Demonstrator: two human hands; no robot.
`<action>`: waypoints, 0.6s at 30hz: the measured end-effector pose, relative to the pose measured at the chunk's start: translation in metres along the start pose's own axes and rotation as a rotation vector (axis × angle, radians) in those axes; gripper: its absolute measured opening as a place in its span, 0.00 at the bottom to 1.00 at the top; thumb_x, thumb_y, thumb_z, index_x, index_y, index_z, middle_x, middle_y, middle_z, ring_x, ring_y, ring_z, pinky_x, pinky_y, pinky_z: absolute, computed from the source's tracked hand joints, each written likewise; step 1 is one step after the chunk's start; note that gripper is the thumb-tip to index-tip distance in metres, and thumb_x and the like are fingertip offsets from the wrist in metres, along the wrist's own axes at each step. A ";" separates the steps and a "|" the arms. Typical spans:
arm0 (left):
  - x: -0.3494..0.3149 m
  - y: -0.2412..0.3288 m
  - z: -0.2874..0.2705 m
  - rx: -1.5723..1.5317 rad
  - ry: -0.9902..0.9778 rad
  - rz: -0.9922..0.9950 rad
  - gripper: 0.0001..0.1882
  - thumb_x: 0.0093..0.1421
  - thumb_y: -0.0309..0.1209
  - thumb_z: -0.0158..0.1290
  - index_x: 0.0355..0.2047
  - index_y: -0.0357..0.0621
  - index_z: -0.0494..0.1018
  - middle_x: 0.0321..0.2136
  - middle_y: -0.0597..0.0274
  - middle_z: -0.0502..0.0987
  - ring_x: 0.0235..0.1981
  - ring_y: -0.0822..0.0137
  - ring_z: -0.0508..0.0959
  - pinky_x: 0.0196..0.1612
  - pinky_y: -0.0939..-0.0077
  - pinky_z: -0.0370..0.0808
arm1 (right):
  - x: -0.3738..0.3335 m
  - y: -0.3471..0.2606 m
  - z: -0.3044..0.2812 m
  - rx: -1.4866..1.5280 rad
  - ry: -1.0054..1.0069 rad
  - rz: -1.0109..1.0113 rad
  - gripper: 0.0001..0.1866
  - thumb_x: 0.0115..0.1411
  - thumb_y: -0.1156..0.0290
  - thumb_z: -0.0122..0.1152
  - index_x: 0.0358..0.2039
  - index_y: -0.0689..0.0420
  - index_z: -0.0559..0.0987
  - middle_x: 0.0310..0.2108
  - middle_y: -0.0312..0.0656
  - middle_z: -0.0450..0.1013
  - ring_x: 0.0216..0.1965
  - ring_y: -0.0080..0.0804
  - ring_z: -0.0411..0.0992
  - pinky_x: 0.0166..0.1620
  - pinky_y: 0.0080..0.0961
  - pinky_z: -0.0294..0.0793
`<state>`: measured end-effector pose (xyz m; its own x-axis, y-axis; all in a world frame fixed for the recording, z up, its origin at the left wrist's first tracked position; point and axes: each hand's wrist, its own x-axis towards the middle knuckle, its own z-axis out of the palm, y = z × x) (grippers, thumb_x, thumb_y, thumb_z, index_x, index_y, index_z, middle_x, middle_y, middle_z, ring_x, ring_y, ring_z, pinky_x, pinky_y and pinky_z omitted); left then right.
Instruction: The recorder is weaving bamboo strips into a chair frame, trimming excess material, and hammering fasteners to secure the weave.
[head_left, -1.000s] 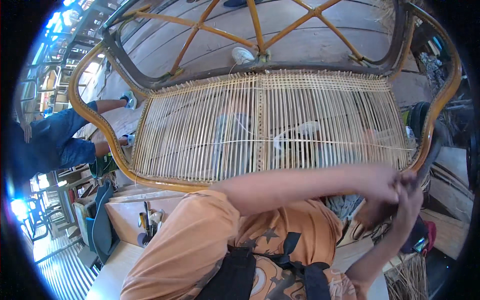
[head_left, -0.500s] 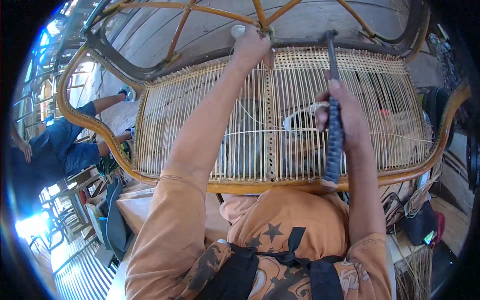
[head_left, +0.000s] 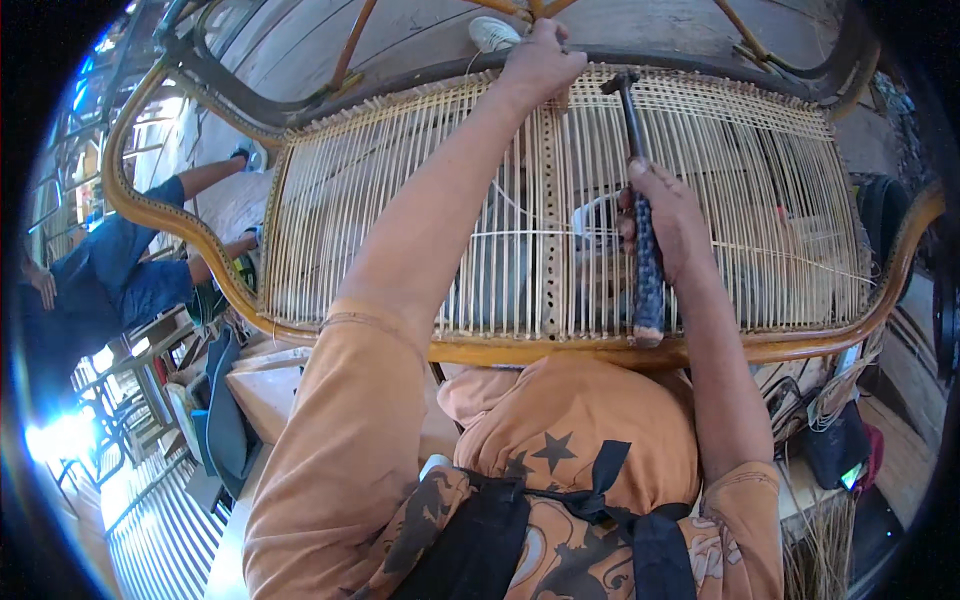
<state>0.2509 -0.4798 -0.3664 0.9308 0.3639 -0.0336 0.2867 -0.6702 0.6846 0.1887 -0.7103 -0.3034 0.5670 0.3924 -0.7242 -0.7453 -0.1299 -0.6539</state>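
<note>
While the left hand (head_left: 540, 62) is pressing closed against the top rail of the cane panel (head_left: 420, 200), pinching something small there that cannot be made out, the right hand (head_left: 665, 215) is clamping around the dark wrapped handle of a hammer (head_left: 640, 200) and holding it upright in front of the weave. A second ago both hands were bunched together low at the right, below the panel; half a second ago the left arm was already stretching to the top edge and the hammer was coming up. Now the hammer head is sitting close to the upper rail, just to the right of the left hand, and the whole frame is looking nearer and larger, so the person seems to be leaning in. Judging from this, the work is shifting from preparing at the lap to fixing something at the top of the panel, with the left hand steadying the spot and the hammer poised beside it.

The panel itself is standing upright in a curved rattan frame (head_left: 160, 215), its thin vertical strands running between top and bottom rails, with a pale perforated strip (head_left: 545, 230) down the middle and a single horizontal strand crossing at about mid-height. The hammer's butt end is reaching down to the lower rail. Off to the left, another person in blue clothes (head_left: 100, 280) is sitting well apart from the panel. A dark bag (head_left: 835, 445) and loose cane strands are lying at the lower right.
</note>
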 end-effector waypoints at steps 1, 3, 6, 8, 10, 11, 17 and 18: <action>0.001 -0.001 0.001 0.032 -0.018 0.041 0.24 0.51 0.39 0.50 0.46 0.37 0.66 0.42 0.41 0.75 0.46 0.46 0.74 0.52 0.61 0.69 | 0.003 -0.001 0.002 -0.015 0.016 0.002 0.14 0.62 0.57 0.51 0.29 0.55 0.70 0.19 0.34 0.66 0.15 0.22 0.66 0.18 0.23 0.66; 0.000 -0.004 0.005 0.063 -0.028 0.112 0.22 0.53 0.38 0.49 0.45 0.38 0.67 0.41 0.41 0.74 0.46 0.46 0.74 0.52 0.60 0.69 | 0.009 0.000 0.009 0.055 -0.004 0.015 0.14 0.62 0.57 0.50 0.29 0.55 0.70 0.19 0.34 0.66 0.15 0.23 0.66 0.17 0.23 0.66; -0.002 -0.009 0.010 0.061 0.010 0.195 0.21 0.54 0.38 0.48 0.45 0.39 0.66 0.40 0.40 0.74 0.45 0.46 0.74 0.51 0.59 0.69 | 0.015 0.003 0.017 0.088 0.044 0.073 0.16 0.63 0.56 0.47 0.28 0.55 0.69 0.19 0.35 0.66 0.15 0.25 0.66 0.17 0.25 0.66; -0.004 -0.013 0.013 0.018 0.019 0.200 0.20 0.54 0.38 0.48 0.45 0.39 0.66 0.40 0.40 0.74 0.45 0.46 0.74 0.51 0.58 0.69 | 0.016 0.007 0.021 0.095 0.009 0.032 0.15 0.63 0.56 0.46 0.30 0.55 0.69 0.19 0.35 0.66 0.14 0.24 0.66 0.17 0.25 0.67; -0.006 -0.015 0.018 0.063 0.075 0.224 0.20 0.54 0.37 0.48 0.45 0.39 0.66 0.40 0.40 0.74 0.45 0.46 0.74 0.51 0.58 0.68 | 0.017 0.011 0.023 0.079 0.000 0.019 0.15 0.64 0.56 0.45 0.33 0.55 0.70 0.19 0.35 0.66 0.14 0.24 0.66 0.16 0.24 0.66; -0.007 -0.016 0.020 0.059 0.085 0.228 0.20 0.54 0.37 0.48 0.45 0.39 0.66 0.40 0.40 0.74 0.45 0.46 0.74 0.51 0.58 0.68 | 0.018 0.012 0.023 0.047 -0.049 0.033 0.15 0.64 0.56 0.45 0.33 0.55 0.70 0.19 0.34 0.66 0.14 0.24 0.66 0.16 0.24 0.66; -0.004 -0.020 0.021 0.040 0.072 0.219 0.20 0.55 0.36 0.48 0.45 0.39 0.64 0.39 0.39 0.74 0.45 0.45 0.74 0.51 0.58 0.68 | 0.023 0.011 0.016 0.091 -0.079 0.048 0.16 0.66 0.56 0.43 0.43 0.55 0.68 0.19 0.32 0.66 0.13 0.21 0.64 0.12 0.20 0.64; -0.004 -0.020 0.021 0.029 0.057 0.198 0.20 0.55 0.36 0.48 0.45 0.39 0.65 0.40 0.39 0.74 0.45 0.45 0.74 0.51 0.58 0.68 | 0.024 0.011 0.016 0.123 -0.082 0.041 0.16 0.66 0.56 0.42 0.44 0.55 0.68 0.19 0.32 0.66 0.13 0.21 0.64 0.12 0.20 0.63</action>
<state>0.2464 -0.4812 -0.3958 0.9557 0.2586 0.1408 0.1069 -0.7503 0.6524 0.1881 -0.6878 -0.3242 0.5085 0.4625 -0.7263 -0.8075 -0.0367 -0.5887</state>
